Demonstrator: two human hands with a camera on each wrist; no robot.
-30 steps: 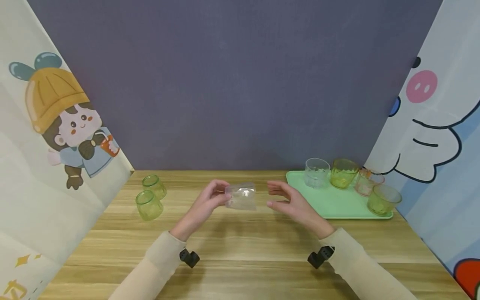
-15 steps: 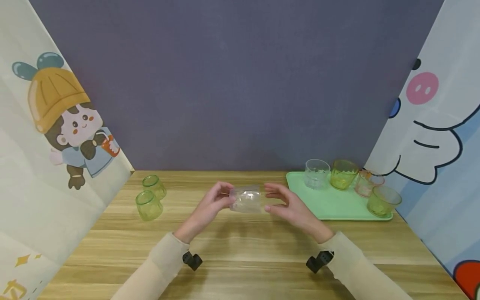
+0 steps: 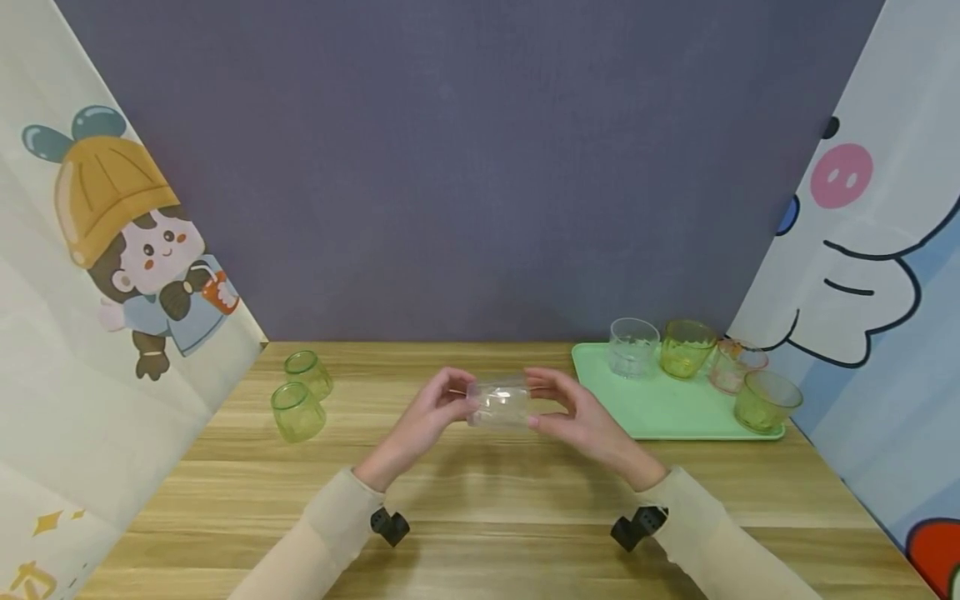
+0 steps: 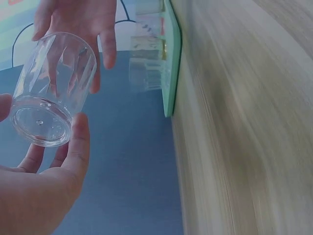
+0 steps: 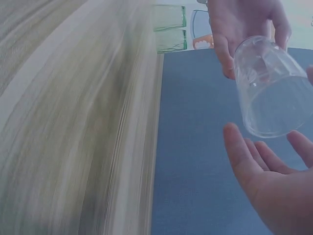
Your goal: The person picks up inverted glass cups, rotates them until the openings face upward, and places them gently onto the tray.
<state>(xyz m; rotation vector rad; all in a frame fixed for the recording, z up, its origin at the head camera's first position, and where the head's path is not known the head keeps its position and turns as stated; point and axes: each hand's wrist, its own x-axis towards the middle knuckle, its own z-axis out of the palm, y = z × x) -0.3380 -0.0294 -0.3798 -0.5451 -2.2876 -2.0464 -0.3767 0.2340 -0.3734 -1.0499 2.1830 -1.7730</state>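
Clear cup (image 3: pixel 498 402) is up off the table (image 3: pixel 480 492), lying on its side between my two hands, roughly mid-table, w/ the green tray (image 3: pixel 660 408) off to the right. My left hand (image 3: pixel 435 412) pinches the base end: thumb (image 4: pixel 78 147) on one side, fingers under, so the thick bottom faces that wrist cam. My right hand (image 3: pixel 573 412) is at the open rim end, fingers curved around it, touching or v. close; from the right wrist view the fingertips (image 5: pixel 237 142) sit just below the rim w/ a sliver of gap, so can't tell if that hand really bears any weight yet. Hands are close together, cup bridging them. Held sideways like this, prob. so each hand gets one end.

Further out: two green cups (image 3: pixel 300 396) stand near the left edge, one behind the other, just beside each other. On the tray: a clear glass (image 3: pixel 632 346), a yellow-green cup (image 3: pixel 686 346), a pinkish cup (image 3: pixel 735 364), and another green cup (image 3: pixel 765 398), all upright.

Hard to see: the cup is transparent, so its edges blur into my fingers in the head view. Wrist views are tilted and table grain is smeared. Cartoon curtains (image 3: pixel 112 250) both sides cut off whatever's beyond.
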